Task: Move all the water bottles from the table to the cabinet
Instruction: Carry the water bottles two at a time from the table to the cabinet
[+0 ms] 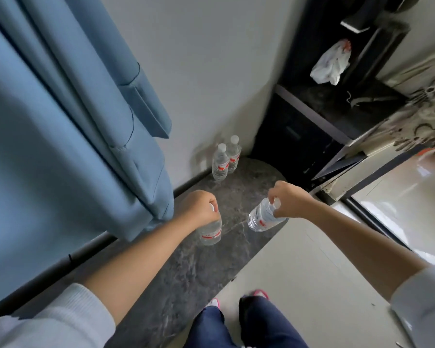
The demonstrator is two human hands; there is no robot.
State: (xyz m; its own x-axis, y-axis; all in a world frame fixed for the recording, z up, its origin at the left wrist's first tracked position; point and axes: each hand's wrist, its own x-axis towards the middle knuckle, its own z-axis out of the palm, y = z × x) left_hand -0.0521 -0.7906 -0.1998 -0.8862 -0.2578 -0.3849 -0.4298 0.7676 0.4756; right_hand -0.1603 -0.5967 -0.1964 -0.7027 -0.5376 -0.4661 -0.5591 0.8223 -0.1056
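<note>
My left hand (201, 207) grips the cap of a clear water bottle (211, 232) with a red label, which stands upright on the dark marble table (186, 267). My right hand (288, 199) holds a second bottle (260, 217) by its neck, lifted and tilted above the table's right edge. Two more bottles (220, 163) (233, 154) stand upright side by side at the table's far end, against the wall. The dark cabinet (312, 116) with open shelves rises just beyond the table, to the right.
A blue curtain (68, 121) hangs along the left, reaching down to the table's edge. A white plastic bag (332, 62) lies on a cabinet shelf. A pale ornate panel (399, 131) juts out at the right. My legs and shoes (236, 320) stand on light floor.
</note>
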